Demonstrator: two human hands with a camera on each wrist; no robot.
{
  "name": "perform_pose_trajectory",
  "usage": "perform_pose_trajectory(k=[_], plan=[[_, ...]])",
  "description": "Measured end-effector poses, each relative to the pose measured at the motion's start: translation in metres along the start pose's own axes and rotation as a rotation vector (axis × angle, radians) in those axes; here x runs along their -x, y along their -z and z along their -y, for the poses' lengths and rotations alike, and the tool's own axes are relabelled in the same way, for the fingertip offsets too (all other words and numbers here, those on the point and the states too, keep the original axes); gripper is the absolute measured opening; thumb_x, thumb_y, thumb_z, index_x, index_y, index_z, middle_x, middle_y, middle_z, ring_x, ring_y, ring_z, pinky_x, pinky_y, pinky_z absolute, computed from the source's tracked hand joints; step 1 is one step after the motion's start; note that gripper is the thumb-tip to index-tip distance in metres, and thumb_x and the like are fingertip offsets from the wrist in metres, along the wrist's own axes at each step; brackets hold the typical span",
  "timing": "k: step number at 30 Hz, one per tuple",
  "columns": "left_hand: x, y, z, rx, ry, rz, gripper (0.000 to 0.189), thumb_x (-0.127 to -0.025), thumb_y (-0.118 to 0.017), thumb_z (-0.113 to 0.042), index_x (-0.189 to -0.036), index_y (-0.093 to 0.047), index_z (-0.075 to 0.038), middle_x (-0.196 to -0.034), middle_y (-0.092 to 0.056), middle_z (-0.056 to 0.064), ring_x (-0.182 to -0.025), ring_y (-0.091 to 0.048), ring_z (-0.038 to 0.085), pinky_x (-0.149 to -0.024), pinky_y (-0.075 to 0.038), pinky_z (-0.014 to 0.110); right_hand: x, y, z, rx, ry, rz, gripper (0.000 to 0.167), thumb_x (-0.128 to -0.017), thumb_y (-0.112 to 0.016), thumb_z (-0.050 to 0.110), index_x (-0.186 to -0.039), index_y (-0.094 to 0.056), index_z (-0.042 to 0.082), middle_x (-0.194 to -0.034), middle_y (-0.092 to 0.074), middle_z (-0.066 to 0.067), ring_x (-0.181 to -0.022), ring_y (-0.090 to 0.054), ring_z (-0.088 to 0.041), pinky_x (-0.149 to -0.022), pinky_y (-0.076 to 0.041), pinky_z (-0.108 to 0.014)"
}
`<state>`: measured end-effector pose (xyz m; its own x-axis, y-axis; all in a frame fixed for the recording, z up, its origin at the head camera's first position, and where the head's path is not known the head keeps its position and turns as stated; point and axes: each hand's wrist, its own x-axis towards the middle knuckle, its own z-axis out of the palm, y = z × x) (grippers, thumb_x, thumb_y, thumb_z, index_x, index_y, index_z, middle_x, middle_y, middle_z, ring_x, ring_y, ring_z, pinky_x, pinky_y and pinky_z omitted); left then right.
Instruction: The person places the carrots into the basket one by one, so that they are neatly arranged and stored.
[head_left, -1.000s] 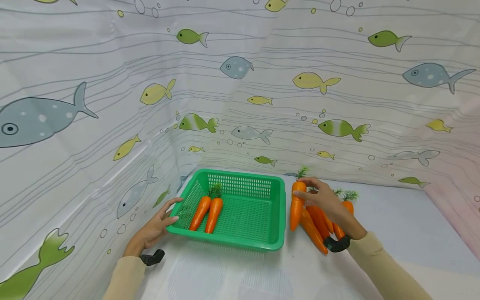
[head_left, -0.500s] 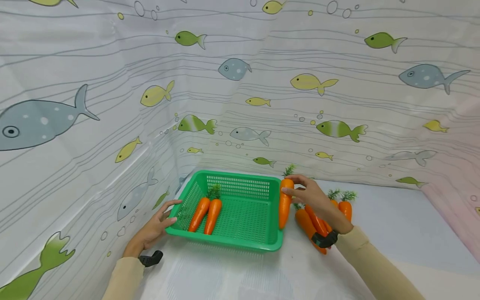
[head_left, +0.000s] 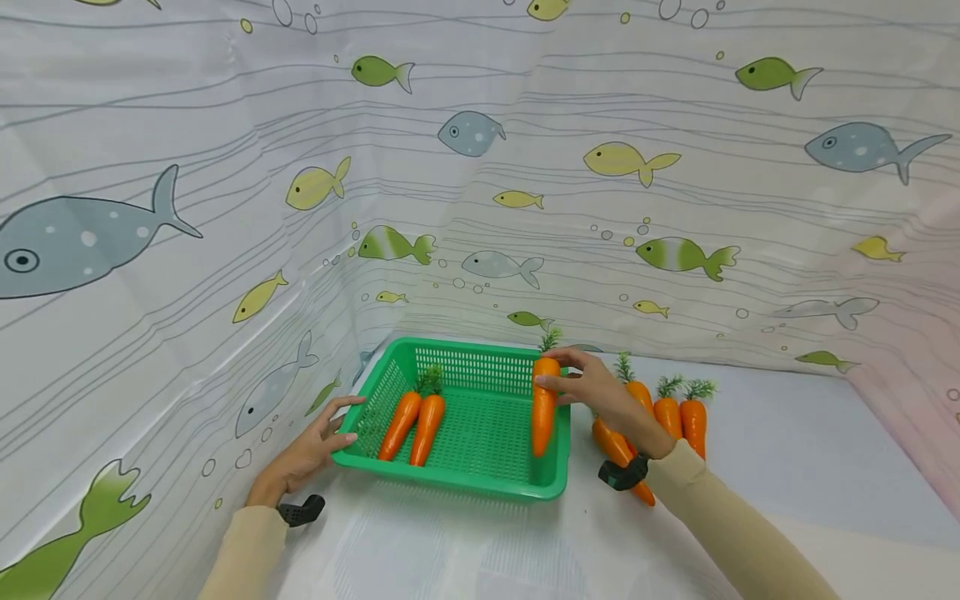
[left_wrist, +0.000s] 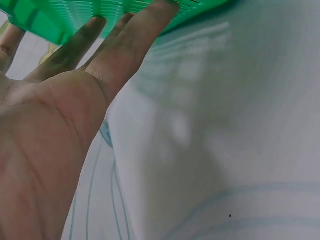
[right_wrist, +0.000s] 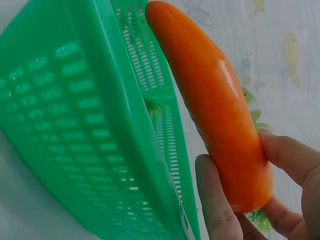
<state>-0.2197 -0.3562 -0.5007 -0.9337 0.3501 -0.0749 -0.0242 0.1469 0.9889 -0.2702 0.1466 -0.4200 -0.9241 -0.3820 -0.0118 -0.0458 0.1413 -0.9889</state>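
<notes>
My right hand (head_left: 600,396) pinches an orange carrot (head_left: 543,412) near its leafy top, thumb on one side and fingers on the other. The carrot hangs tip down over the right side of a green plastic basket (head_left: 465,482). In the right wrist view the carrot (right_wrist: 215,105) is beside the basket's rim (right_wrist: 117,110). Two more carrots (head_left: 427,429) lie side by side in the basket's left part, their leaves toward the back. With fingers extended, my left hand (head_left: 307,454) touches the basket's left front corner; its fingers (left_wrist: 125,55) reach the green wall in the left wrist view.
Several carrots (head_left: 693,425) lie on the white table (head_left: 772,467) right of the basket, partly covered by my right forearm. A fish-printed sheet (head_left: 562,217) rises behind and to the left. Each wrist wears a black device (head_left: 622,472).
My right hand has carried the carrot left, from above the pile across the basket's right rim to over its inside. The left hand and basket have stayed in place.
</notes>
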Motion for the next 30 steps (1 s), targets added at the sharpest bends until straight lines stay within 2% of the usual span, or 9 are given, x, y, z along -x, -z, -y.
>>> perform_pose_trajectory(k=[4, 10, 16, 18, 20, 23, 25, 28, 30], plan=[[0.001, 0.0, -0.003, -0.009, 0.0, 0.011, 0.064, -0.104, -0.058, -0.011, -0.158, -0.025, -0.022, -0.156, -0.028, 0.023, -0.119, -0.057, 0.032, -0.089, -0.054, 0.05, -0.008, -0.009, 0.0, 0.005, -0.004, 0.021, 0.059, -0.094, -0.078, 0.026, -0.144, -0.053, 0.006, -0.133, -0.055, -0.018, -0.106, -0.063, -0.029, -0.085, -0.059, -0.044], [0.002, -0.001, -0.005, -0.013, 0.005, 0.014, 0.066, -0.103, -0.059, -0.01, -0.157, -0.024, -0.022, -0.156, -0.027, 0.025, -0.121, -0.054, 0.035, -0.089, -0.053, 0.05, -0.02, -0.023, -0.003, -0.034, -0.014, 0.05, 0.057, -0.092, -0.08, 0.026, -0.139, -0.056, 0.007, -0.127, -0.059, -0.018, -0.103, -0.067, -0.029, -0.084, -0.059, -0.047], [0.0, -0.002, -0.006, -0.012, 0.012, 0.008, 0.066, -0.103, -0.06, -0.01, -0.158, -0.024, -0.023, -0.156, -0.029, 0.026, -0.123, -0.054, 0.035, -0.09, -0.053, 0.049, -0.027, -0.036, 0.002, -0.083, -0.019, 0.086, 0.053, -0.094, -0.078, 0.023, -0.138, -0.057, 0.006, -0.129, -0.056, -0.018, -0.103, -0.067, -0.03, -0.088, -0.057, -0.05], [0.0, -0.002, -0.007, -0.013, 0.014, 0.002, 0.067, -0.104, -0.06, -0.012, -0.159, -0.024, -0.024, -0.158, -0.027, 0.025, -0.127, -0.05, 0.041, -0.093, -0.051, 0.053, -0.031, -0.04, 0.004, -0.083, -0.015, 0.089, 0.051, -0.093, -0.079, 0.023, -0.138, -0.058, 0.006, -0.129, -0.056, -0.018, -0.103, -0.067, -0.03, -0.086, -0.058, -0.048], [0.002, -0.003, -0.007, -0.037, 0.017, -0.004, 0.068, -0.104, -0.06, -0.013, -0.16, -0.024, -0.025, -0.161, -0.022, 0.023, -0.136, -0.039, 0.047, -0.095, -0.047, 0.06, -0.033, -0.045, 0.004, -0.072, -0.011, 0.098, 0.051, -0.093, -0.079, 0.023, -0.137, -0.059, 0.006, -0.129, -0.056, -0.018, -0.101, -0.068, -0.03, -0.086, -0.058, -0.049], [0.004, -0.002, -0.006, -0.058, 0.022, -0.006, 0.067, -0.105, -0.06, -0.014, -0.161, -0.024, -0.025, -0.164, -0.017, 0.022, -0.141, -0.029, 0.051, -0.097, -0.042, 0.064, -0.036, -0.052, 0.003, -0.059, -0.024, 0.103, 0.053, -0.092, -0.08, 0.026, -0.137, -0.059, 0.007, -0.128, -0.057, -0.017, -0.099, -0.069, -0.028, -0.087, -0.057, -0.05], [0.004, -0.002, -0.006, -0.063, 0.025, -0.003, 0.067, -0.105, -0.059, -0.014, -0.161, -0.024, -0.025, -0.164, -0.018, 0.023, -0.139, -0.034, 0.049, -0.096, -0.044, 0.061, -0.038, -0.056, 0.002, -0.059, -0.022, 0.112, 0.054, -0.092, -0.08, 0.025, -0.138, -0.059, 0.007, -0.128, -0.057, -0.017, -0.099, -0.069, -0.028, -0.088, -0.057, -0.052], [0.003, -0.002, -0.006, -0.029, 0.031, 0.01, 0.068, -0.104, -0.059, -0.012, -0.161, -0.023, -0.025, -0.16, -0.024, 0.026, -0.128, -0.049, 0.044, -0.094, -0.05, 0.053, -0.042, -0.063, 0.002, -0.065, -0.008, 0.129, 0.057, -0.092, -0.08, 0.023, -0.141, -0.057, 0.005, -0.13, -0.055, -0.017, -0.101, -0.069, -0.028, -0.087, -0.057, -0.052], [0.002, -0.001, -0.006, -0.029, 0.03, 0.015, 0.068, -0.104, -0.059, -0.012, -0.161, -0.023, -0.024, -0.16, -0.024, 0.026, -0.125, -0.051, 0.039, -0.092, -0.051, 0.05, -0.044, -0.066, 0.003, -0.072, 0.004, 0.142, 0.058, -0.093, -0.079, 0.021, -0.143, -0.055, 0.004, -0.132, -0.053, -0.018, -0.101, -0.069, -0.028, -0.085, -0.058, -0.051]])
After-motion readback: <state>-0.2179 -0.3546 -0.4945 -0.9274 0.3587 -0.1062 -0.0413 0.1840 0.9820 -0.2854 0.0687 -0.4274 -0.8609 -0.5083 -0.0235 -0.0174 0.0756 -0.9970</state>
